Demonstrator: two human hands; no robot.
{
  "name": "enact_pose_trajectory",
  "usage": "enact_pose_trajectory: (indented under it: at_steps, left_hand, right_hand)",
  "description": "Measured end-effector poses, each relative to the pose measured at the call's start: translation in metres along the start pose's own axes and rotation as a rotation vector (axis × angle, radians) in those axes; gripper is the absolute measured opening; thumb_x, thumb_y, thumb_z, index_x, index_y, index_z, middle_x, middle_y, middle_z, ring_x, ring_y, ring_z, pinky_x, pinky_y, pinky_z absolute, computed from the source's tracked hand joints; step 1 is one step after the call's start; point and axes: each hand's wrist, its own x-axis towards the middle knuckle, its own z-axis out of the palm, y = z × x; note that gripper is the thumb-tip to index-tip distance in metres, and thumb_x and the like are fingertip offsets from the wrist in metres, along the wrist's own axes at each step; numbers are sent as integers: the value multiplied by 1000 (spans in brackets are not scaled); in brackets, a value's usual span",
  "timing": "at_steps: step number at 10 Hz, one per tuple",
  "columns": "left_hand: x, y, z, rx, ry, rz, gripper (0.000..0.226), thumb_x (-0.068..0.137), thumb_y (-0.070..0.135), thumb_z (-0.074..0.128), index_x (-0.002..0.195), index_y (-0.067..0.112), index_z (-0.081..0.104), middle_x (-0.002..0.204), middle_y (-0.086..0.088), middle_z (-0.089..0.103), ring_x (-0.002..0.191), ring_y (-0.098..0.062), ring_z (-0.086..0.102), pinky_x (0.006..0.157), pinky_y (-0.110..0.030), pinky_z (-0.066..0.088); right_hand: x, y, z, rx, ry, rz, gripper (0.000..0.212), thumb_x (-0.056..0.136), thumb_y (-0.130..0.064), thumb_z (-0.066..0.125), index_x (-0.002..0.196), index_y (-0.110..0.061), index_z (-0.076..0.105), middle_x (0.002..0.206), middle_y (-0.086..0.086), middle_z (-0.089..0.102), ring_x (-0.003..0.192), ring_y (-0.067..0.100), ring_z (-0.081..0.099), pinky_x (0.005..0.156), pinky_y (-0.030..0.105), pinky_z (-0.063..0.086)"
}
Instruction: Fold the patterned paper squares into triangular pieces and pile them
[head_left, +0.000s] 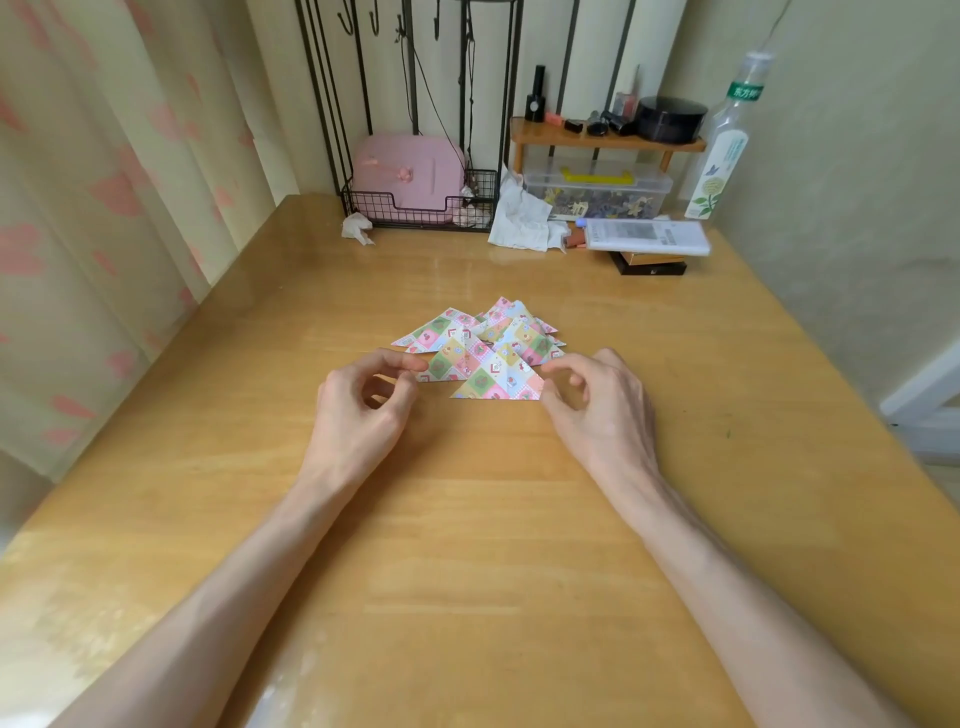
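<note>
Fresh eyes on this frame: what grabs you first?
The pile of patterned paper triangles in the middle of the wooden table stands out first. The left hand and right hand flank its near edge, fingers curled at the front triangles' corners; whether they pinch is unclear. At the back, a pink case sits in a black wire basket.
</note>
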Motion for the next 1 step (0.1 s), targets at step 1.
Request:
enact_pose_trajectory:
  at_steps: [1]
  left_hand:
    - [-1,1,0,9,-16,10,21,97,10,58,93,23,75,68,22,65,56,-6,53,51,-13,36]
  right_hand:
    - [3,-2,-6,207,26,24,16,83,-21,74,92,-35,75,82,-6,55,69,7,53,65,15,42]
